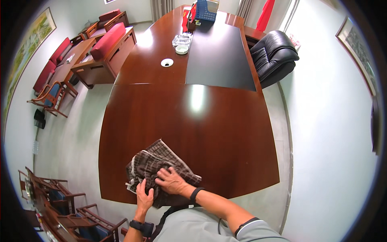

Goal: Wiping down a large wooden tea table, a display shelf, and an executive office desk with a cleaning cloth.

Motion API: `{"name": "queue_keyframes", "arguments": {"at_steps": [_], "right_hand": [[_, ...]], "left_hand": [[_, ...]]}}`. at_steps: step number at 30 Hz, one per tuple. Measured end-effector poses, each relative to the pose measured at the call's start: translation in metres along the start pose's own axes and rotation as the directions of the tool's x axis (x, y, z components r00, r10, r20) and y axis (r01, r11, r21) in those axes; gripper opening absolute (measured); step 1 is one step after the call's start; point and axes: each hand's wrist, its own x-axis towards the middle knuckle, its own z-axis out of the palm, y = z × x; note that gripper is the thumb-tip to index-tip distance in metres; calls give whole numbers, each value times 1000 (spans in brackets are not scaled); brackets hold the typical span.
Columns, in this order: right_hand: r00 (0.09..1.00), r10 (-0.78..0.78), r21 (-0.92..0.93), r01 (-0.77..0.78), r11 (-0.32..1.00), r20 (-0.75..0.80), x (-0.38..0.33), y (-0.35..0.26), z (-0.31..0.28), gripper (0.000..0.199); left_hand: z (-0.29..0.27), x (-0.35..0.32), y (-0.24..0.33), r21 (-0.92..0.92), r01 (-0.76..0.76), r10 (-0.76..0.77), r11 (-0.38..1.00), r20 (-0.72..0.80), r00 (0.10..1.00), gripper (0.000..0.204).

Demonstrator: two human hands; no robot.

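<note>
A brown checked cloth [161, 155] with pale edging lies crumpled on the near end of a glossy dark-wood desk [217, 133]. Its far corner is spread flatter, while the part nearest me is bunched and hangs at the desk's front edge. My right hand [172, 182] presses down on the bunched part with its fingers spread. Beside it, my left hand [144, 196] rests on the near left part of the cloth, thumb and fingers apart. Some of the left fingertips sink into the folds and are hard to make out.
Farther along the desk are a black desk pad [219, 56], a round cable hole [167, 63], a white ashtray [182, 49] and a blue file rack [207, 11]. A black leather chair [274, 58] stands at right; wooden chairs [86, 220] stand at lower left.
</note>
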Motion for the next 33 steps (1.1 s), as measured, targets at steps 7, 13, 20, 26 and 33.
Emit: {"name": "queue_keyframes", "arguments": {"at_steps": [7, 13, 20, 26, 33], "right_hand": [[812, 471, -327, -574, 750, -346, -60, 164, -95, 28], [178, 902, -236, -968, 88, -394, -133, 270, -147, 58], [425, 779, -322, -898, 299, -461, -39, 265, -112, 41], [932, 288, 4, -295, 956, -218, 63, 172, -65, 21], [852, -515, 369, 449, 814, 99, 82, 130, -8, 21]], "left_hand": [[-7, 21, 49, 344, 38, -56, 938, 43, 997, 84], [-17, 14, 33, 449, 356, -456, 820, 137, 879, 124], [-15, 5, 16, 477, 459, -602, 749, 204, 772, 147], [-15, -1, 1, 475, 455, -593, 753, 190, 783, 149], [-21, 8, 28, 526, 524, -704, 669, 225, 673, 135]]}}
